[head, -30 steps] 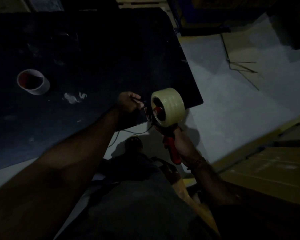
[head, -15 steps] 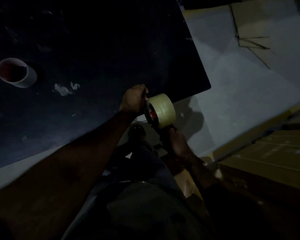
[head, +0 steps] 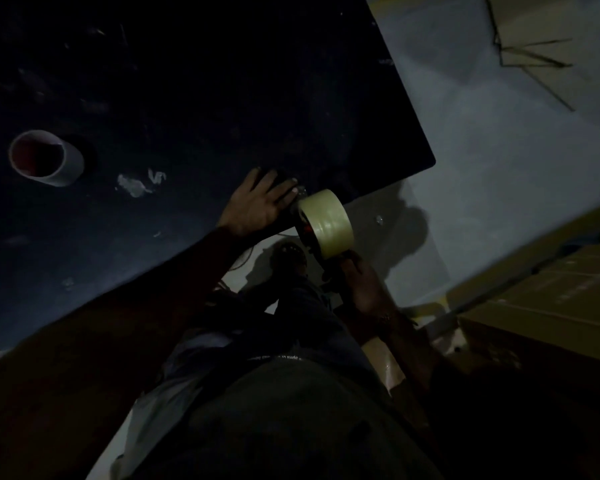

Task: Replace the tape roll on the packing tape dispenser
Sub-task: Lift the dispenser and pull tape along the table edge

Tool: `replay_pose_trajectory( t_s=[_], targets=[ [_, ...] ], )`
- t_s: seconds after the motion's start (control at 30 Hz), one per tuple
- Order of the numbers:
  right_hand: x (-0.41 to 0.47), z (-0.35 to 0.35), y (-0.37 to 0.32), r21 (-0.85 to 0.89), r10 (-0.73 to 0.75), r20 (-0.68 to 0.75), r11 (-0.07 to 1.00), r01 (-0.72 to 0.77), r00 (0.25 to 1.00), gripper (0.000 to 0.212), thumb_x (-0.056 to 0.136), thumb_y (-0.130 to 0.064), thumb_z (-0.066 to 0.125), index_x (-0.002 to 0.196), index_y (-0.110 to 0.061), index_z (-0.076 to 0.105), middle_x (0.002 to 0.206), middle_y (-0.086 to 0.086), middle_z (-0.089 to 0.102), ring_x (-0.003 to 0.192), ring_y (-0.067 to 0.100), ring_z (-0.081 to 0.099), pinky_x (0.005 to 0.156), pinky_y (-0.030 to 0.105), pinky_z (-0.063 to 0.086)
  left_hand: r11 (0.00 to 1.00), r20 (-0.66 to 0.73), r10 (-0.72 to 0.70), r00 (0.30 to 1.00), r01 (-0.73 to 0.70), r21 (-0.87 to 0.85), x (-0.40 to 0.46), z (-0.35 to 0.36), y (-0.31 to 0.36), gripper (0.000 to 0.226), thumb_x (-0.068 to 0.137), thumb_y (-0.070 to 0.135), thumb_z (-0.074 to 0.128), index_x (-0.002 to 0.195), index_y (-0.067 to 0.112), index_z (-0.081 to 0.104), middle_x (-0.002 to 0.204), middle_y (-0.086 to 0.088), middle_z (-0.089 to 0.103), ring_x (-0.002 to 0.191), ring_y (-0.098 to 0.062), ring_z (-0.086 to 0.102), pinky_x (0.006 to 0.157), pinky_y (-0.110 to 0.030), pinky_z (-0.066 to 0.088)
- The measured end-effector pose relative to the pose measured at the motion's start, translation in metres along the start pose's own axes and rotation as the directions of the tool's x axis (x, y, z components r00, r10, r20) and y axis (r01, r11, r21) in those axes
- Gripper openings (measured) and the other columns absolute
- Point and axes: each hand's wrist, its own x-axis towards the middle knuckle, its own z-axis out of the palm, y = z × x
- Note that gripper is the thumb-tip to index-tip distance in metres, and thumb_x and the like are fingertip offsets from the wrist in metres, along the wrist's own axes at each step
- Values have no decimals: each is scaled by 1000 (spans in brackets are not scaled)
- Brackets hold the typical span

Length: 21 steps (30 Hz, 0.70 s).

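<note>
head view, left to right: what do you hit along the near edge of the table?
Empty tape core → pale tape scraps on the black table → left hand → new tape roll on the dispenser, whose handle the right hand holds → cardboard boxes.

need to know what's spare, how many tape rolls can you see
2. A full tape roll sits on the dispenser held at the table's near edge. An empty-looking roll lies on the dark table, far left. The scene is dim, so others could be hidden.
</note>
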Motion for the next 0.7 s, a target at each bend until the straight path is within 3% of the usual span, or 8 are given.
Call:
replay_pose_trajectory(
  t_s=[0.07,0.17,0.27,0.33,0.4,0.47,0.57,0.7],
  targets=[
    [3,0,3,1,14,19,1000,-14,1000,35,102,-48,49,115,-22,69,103,8,76,99,32,73,91,56,58,997,52,-12,999,8,78,-4,-2,3,49,103,34,52,149,17,52,156,-5,52,140,-40,50,111,-58,44],
    [-3,1,2,-5,-55,34,998,55,998,28,111,-37,46,115,-19,67,94,-5,73,88,10,70,81,33,53,985,281,-52,958,3,173,-16,0,18,68,105,41,36,164,15,14,173,-4,16,159,-37,14,126,-63,15],
    [-8,0,5,-1,-100,50,995,100,994,34,113,-29,39,125,-12,65,92,-13,69,79,-7,67,75,20,50,963,346,-139,928,45,266,-15,-8,19,68,105,48,33,165,24,10,174,5,9,160,-22,9,126,-62,-10],
    [-8,-2,7,-7,-90,64,996,91,994,38,114,-32,36,118,-8,65,77,-8,62,64,-3,59,66,26,46,984,413,-82,907,9,176,-14,-13,15,84,101,52,37,165,16,-3,174,-4,-3,161,-29,0,124,-65,-11],
    [-7,-5,11,-19,-76,70,997,78,995,34,114,-31,34,112,-16,65,74,-5,60,61,-2,56,62,22,43,989,480,-66,875,-4,145,-11,-18,14,96,97,57,40,163,13,-13,173,-7,-14,160,-32,-7,123,-68,-8],
    [-12,-6,23,-62,-67,37,996,69,997,34,113,-34,34,122,-19,64,92,-1,68,79,3,63,73,24,47,989,505,-88,858,13,150,-9,-21,17,100,94,59,42,162,13,-17,172,-6,-17,160,-32,-10,122,-70,-8],
    [-20,-2,43,-128,-74,-62,990,66,995,43,112,-42,37,130,-15,65,120,12,72,111,29,67,96,41,51,991,536,-119,836,68,114,-7,-25,21,95,95,51,40,162,15,-18,172,-5,-20,159,-30,-14,121,-69,-7],
    [-22,5,47,-139,-63,-89,989,50,994,42,112,-40,38,133,-15,64,125,15,72,117,34,66,99,42,51,992,564,-125,816,95,82,-5,-31,23,91,98,44,38,161,15,-20,171,-5,-23,159,-30,-16,123,-67,-5]
  ],
)
